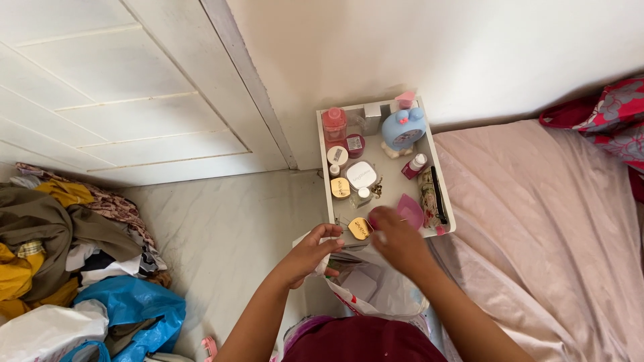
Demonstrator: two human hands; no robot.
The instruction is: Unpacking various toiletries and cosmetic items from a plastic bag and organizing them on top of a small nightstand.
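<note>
The rim of a white plastic bag (362, 295) is pinched in the closed grip of the left hand (310, 251), so its mouth is kept wide just below the small white table (329, 181). The right hand (396, 234) is curled over a pink item (410, 211) at the table's near edge; whether that grip has hold of it cannot be told.

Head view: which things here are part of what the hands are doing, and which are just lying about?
In hand:
left hand holding the white plastic bag
right hand over the white tray
gold heart-shaped compact
pink dish

Lying about:
blue alarm clock
clothes pile
blue bag
pink bedsheet
</note>
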